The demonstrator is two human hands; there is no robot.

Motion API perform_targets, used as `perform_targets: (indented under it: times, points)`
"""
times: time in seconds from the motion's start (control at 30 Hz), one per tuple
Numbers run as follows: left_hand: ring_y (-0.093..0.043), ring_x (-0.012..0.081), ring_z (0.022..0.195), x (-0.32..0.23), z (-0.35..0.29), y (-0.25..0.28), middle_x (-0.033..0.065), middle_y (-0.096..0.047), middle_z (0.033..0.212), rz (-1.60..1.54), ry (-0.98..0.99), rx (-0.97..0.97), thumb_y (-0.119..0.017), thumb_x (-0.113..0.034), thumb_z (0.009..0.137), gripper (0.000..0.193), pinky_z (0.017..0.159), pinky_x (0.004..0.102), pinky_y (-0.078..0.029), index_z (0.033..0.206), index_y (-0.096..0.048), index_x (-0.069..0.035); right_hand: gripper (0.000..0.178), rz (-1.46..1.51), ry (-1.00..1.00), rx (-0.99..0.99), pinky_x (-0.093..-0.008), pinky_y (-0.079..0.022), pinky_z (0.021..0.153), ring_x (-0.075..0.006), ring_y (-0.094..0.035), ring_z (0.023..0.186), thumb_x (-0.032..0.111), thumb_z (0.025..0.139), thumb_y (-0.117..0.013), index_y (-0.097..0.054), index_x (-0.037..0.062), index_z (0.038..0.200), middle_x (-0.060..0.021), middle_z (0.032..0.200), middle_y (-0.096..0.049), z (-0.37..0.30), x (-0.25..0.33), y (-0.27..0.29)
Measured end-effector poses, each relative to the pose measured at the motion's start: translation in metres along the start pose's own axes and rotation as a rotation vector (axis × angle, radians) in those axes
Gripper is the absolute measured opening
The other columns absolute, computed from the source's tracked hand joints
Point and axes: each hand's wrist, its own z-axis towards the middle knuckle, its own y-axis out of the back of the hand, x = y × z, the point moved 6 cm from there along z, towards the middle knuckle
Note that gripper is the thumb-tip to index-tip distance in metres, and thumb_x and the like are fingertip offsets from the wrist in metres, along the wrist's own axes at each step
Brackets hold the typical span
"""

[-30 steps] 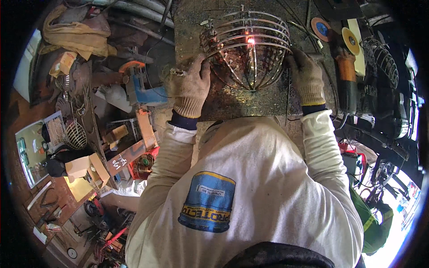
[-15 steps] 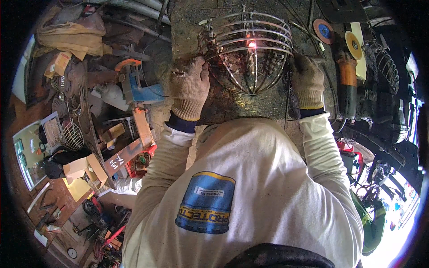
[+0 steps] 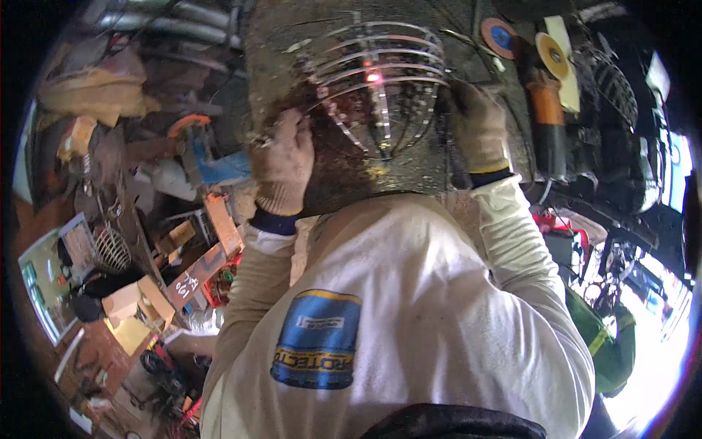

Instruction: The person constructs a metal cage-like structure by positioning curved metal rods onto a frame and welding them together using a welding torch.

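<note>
A domed wire cage (image 3: 398, 53) of curved metal bars rests on a dark, dirty workbench (image 3: 344, 178). One spot near its middle glows red-orange. My gloved left hand (image 3: 284, 157) is closed at the cage's left edge, its fingers curled against the rim. At the right edge my gloved right hand (image 3: 482, 128) is closed on the rim, with its fingertips partly hidden in shadow. Both gloves are knitted and soiled, and blur softens them.
Right of the cage stands an angle grinder (image 3: 545, 110) with a yellow disc, beside an orange disc with a blue centre (image 3: 499, 38). To the left are a blue vise-like tool (image 3: 212, 162), an open cardboard box (image 3: 139, 301) and another wire cage (image 3: 113, 249).
The whole view has shifted, so the bench, cage and hands appear farther left. Both hands stay at the cage's sides, and the red glow remains.
</note>
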Motion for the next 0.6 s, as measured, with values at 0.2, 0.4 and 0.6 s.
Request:
perform_targets:
  times: [0.2, 0.4, 0.6]
  points:
    - [-0.074, 0.0337, 0.089, 0.001, 0.001, 0.002, 0.0128, -0.076, 0.103, -0.012, 0.048, 0.078, -0.07, -0.026, 0.095, 0.019, 0.078, 0.0422, -0.058, 0.106, -0.072, -0.011, 0.025, -0.058, 0.01, 0.052, -0.0474, -0.057, 0.07, -0.0394, -0.07, 0.082, 0.033, 0.098, -0.061, -0.071, 0.0137, 0.11, -0.0196, 0.092, -0.072, 0.001, -0.006, -0.008]
    - [-0.073, 0.0341, 0.086, -0.007, 0.005, 0.005, 0.0122, -0.075, 0.1, 0.01, 0.008, 0.053, -0.072, -0.024, 0.094, 0.017, 0.075, 0.0431, -0.056, 0.103, -0.07, -0.011, 0.025, -0.096, 0.031, -0.016, -0.0485, -0.056, 0.067, -0.0393, -0.07, 0.078, 0.035, 0.095, -0.063, -0.07, 0.0143, 0.108, -0.0185, 0.087, -0.07, -0.005, -0.01, -0.015]
    - [-0.072, 0.0339, 0.081, -0.009, 0.003, 0.007, 0.0122, -0.074, 0.096, -0.009, 0.035, 0.049, -0.073, -0.019, 0.092, 0.015, 0.069, 0.0421, -0.056, 0.103, -0.07, -0.011, 0.021, -0.104, 0.017, -0.034, -0.0489, -0.056, 0.064, -0.0392, -0.07, 0.077, 0.031, 0.093, -0.064, -0.07, 0.0139, 0.104, -0.0182, 0.088, -0.07, -0.006, -0.002, -0.012]
